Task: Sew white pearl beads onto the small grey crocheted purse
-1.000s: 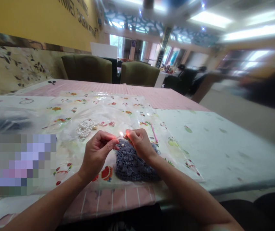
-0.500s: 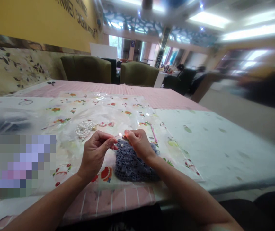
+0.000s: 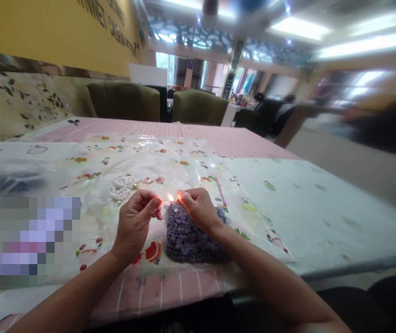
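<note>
My right hand is closed around a mostly hidden lighter. A small flame burns at its tip, lighting the fingertips orange. On the left side of the flame, my left hand pinches something thin, perhaps a thread end, too fine to make out. Beneath the right hand lies a grey-blue crocheted pouch with a raised leafy texture and a pearl bead near its top left corner. Behind the left hand rests a coiled string of white pearls with a gold-coloured clasp.
A pink crochet hook lies right of the pouch on a fruit-print plastic sheet. Black scissors sit at the far left. Dark material in a clear bag is at the left. Green chairs stand across the table.
The flame has grown larger and brighter and sits slightly further left. My left hand has drawn back a little to the left, while the pouch has stayed in place.
</note>
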